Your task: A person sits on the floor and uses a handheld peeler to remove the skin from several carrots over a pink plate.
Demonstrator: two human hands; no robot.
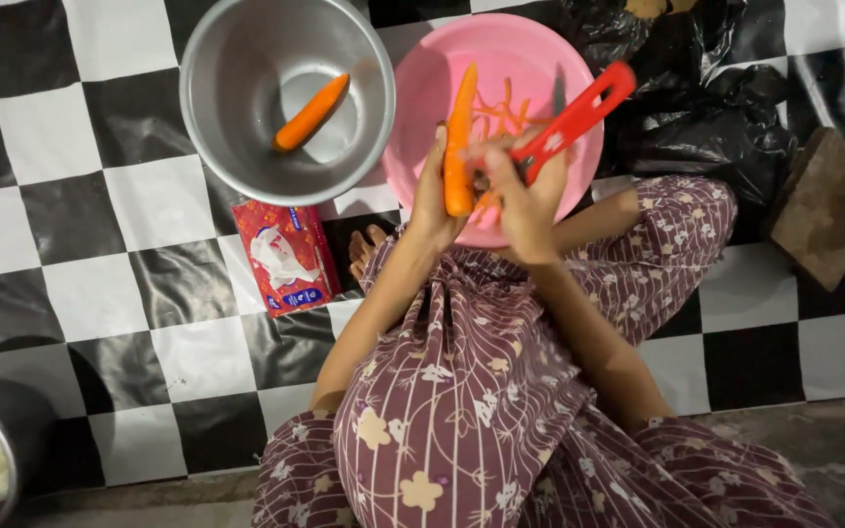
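Floor: one, the largest item. We log a glossy covering of black and white checker squares, wrinkled in places, giving way to a bare grey strip along the lower edge from 5 to 7 o'clock. We sit on it with legs folded, in purple floral-print clothing.

Black plastic bag: one, crumpled, at 2 o'clock, just beside the pink basin.

Pink basin: one, round, plastic, at 12 o'clock, directly under our hands. Thin orange peel strips lie inside it.

Metal bowl: one, round, grey, at 11 o'clock, its rim close against the basin's.

Brown wooden block: one, at 3 o'clock, well apart from the basin.

Red carton: one, flat and rectangular, at 10 o'clock, just below the metal bowl.

Dark pot: one, at 8 o'clock, cut by the edge, holding pale white pieces.

Carrots: two. One peeled carrot lies slanted in the metal bowl, smooth and bright orange. The carrot in hand stands nearly upright over the pink basin, tapered tip toward 12 o'clock, orange and clean-skinned along its visible length.

Red peeler: one, its handle slanting toward 1 o'clock.

Hands: two. Our left hand is wrapped around the lower end of the carrot in hand. Our right hand is closed around the red peeler, its head against the carrot; the blade itself is hidden by our fingers.
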